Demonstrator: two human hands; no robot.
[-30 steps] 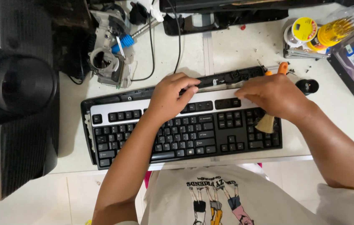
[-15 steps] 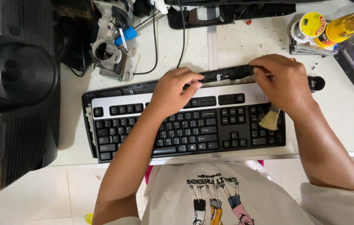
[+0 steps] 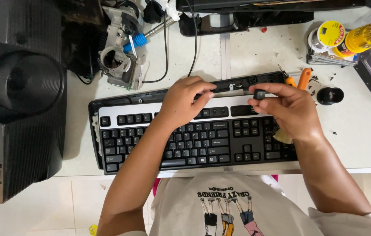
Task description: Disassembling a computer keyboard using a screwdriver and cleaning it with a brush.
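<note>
Left hand (image 3: 184, 101) lies flat, fingers extended, on the top edge of the black-and-silver keyboard (image 3: 159, 140) at frame centre, apparently steadying it. Right hand (image 3: 290, 109) pinches a small black keycap (image 3: 259, 94) between thumb and fingertips, just above the keyboard's upper right, brush bristles tucked beneath the palm.

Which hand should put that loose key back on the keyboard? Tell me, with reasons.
Right, most likely. The right hand already pinches the small black keycap in its fingertips, just above the keyboard. The left hand rests flat on the keyboard's top edge, apparently steadying it.
</note>
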